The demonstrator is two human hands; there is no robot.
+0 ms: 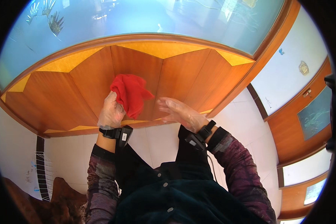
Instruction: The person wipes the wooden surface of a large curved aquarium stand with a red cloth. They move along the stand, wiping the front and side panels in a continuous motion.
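My left hand [112, 110], in a clear plastic glove, grips a bunched red cloth [131, 95] by its left side. The cloth hangs in front of the wooden lower panel [182, 75] of a large partition; whether it touches the wood I cannot tell. To the right of the cloth, my right hand [182, 112] is raised in a matching clear glove, its fingers extended and somewhat apart, holding nothing. Each wrist bears a black strapped device. Above the wood panel is a bluish glass pane [145, 21] with etched plant-like patterns and reflections.
Pale floor tiles [137, 140] lie below the panel. A wooden door [294, 131] with a metal handle stands on the right, beside a white wall [288, 56]. At the lower left are a white wire rack [43, 176] and a brown patterned covering [65, 201]. A dark cable hangs near my right leg.
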